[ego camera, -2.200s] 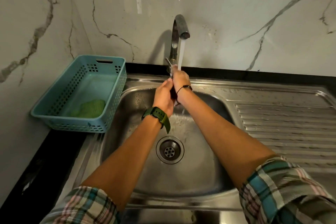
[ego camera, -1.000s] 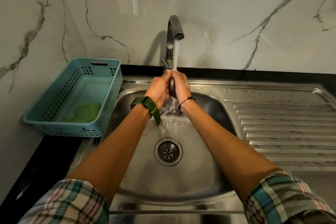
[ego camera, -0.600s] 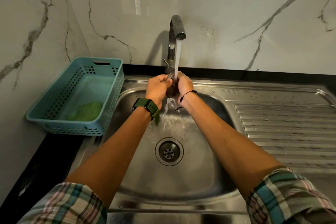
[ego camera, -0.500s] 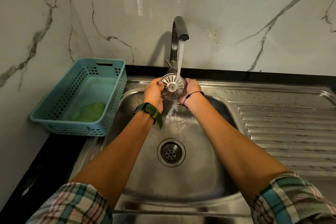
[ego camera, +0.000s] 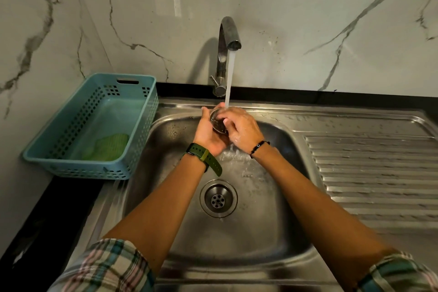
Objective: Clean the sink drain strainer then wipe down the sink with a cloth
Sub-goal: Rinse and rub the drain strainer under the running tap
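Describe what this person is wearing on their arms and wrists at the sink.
Both forearms are bare, with plaid sleeves in teal, pink and cream pushed up toward the elbows. The left wrist carries a watch with an olive green strap, its loose end sticking out. The right wrist has a thin black cord bracelet.

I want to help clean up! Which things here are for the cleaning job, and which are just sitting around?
For the job:
- strainer, held by the left hand and right hand
- running tap
- sink with its drain
- green cloth, probably for wiping later

Just sitting around:
- blue basket holding the cloth
- ribbed draining board
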The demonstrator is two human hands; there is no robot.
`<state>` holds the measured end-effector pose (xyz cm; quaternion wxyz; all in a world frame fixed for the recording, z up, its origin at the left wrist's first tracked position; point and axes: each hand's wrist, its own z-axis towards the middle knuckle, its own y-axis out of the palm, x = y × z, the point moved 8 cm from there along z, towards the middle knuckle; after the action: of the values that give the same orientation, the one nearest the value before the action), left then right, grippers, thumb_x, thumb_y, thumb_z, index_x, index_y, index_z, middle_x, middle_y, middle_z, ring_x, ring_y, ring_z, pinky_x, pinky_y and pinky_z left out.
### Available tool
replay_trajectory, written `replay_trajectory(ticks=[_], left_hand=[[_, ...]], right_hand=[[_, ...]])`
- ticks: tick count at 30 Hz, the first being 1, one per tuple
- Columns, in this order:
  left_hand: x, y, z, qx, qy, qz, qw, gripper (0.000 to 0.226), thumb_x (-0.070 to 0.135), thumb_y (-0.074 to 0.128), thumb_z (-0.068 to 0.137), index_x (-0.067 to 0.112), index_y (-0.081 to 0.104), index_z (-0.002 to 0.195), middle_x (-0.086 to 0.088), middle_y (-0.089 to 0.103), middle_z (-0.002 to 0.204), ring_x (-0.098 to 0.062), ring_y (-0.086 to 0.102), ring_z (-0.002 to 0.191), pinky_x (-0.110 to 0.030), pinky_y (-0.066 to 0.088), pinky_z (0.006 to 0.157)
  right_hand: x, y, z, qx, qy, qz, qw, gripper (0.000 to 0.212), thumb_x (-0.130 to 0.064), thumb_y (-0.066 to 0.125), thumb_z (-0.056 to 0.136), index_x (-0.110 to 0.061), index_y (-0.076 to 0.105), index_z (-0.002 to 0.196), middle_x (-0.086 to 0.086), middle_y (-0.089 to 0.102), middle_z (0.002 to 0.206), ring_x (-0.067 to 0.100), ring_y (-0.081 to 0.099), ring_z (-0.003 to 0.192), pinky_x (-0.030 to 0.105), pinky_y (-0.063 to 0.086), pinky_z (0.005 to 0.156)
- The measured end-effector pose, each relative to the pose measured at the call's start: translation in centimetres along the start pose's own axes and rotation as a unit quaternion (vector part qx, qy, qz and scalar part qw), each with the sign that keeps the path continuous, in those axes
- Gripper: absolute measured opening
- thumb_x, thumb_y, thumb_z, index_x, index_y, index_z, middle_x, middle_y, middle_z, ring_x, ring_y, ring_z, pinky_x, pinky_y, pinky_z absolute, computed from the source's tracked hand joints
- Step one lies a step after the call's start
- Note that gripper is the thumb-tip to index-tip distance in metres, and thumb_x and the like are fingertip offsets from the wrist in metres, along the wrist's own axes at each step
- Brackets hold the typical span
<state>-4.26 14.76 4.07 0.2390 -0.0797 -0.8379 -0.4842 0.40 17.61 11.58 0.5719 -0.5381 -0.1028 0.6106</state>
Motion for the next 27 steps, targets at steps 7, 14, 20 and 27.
replay_trajectory(ticks=[7, 14, 20, 27], left_hand=[[-1.1, 0.1, 0.4, -0.002, -0.025, 0.046, 0.999, 0.059, 0.052, 0.020, 0.094, 0.012, 0.055, 0.119, -0.015, 0.062, 0.105, -0.026, 0.058, 0.097, -0.043, 0.051, 0.079], [0.3, -0.2, 0.2, 0.018, 0.024, 0.120, 0.992, 0.046, 0.045, 0.038, 0.094, 0.011, 0.054, 0.122, -0.018, 0.059, 0.121, -0.031, 0.059, 0.107, -0.042, 0.054, 0.079], [0.3, -4.2, -1.3, 0.138, 0.066, 0.422, 0.894, 0.019, 0.019, 0.048, 0.094, 0.004, 0.060, 0.095, -0.020, 0.062, 0.093, -0.030, 0.062, 0.078, -0.037, 0.052, 0.064], [-2.4, -9.7, -1.7, 0.160, -0.047, 0.393, 0.904, 0.014, 0.002, 0.048, 0.091, 0.007, 0.058, 0.082, -0.011, 0.059, 0.080, -0.024, 0.060, 0.075, -0.037, 0.052, 0.066]], right_hand=[[2.7, -0.2, 1.5, 0.022, 0.252, 0.221, 0.942, 0.028, 0.010, 0.043, 0.085, 0.000, 0.069, 0.087, 0.002, 0.065, 0.068, 0.006, 0.057, 0.056, 0.008, 0.048, 0.051], [1.8, -1.1, 3.0, 0.032, 0.249, 0.249, 0.935, 0.026, -0.018, 0.047, 0.094, -0.009, 0.062, 0.075, 0.000, 0.057, 0.060, 0.000, 0.049, 0.036, 0.014, 0.037, 0.035], [2.3, 3.0, 0.9, -0.185, 0.286, 0.145, 0.929, 0.040, -0.030, 0.043, 0.095, -0.014, 0.058, 0.061, -0.003, 0.052, 0.047, 0.008, 0.049, 0.041, 0.025, 0.043, 0.047], [6.4, 6.2, -3.9, -0.196, 0.420, 0.194, 0.864, 0.016, 0.000, 0.048, 0.089, -0.001, 0.064, 0.085, 0.012, 0.063, 0.076, 0.021, 0.063, 0.069, 0.030, 0.058, 0.068]])
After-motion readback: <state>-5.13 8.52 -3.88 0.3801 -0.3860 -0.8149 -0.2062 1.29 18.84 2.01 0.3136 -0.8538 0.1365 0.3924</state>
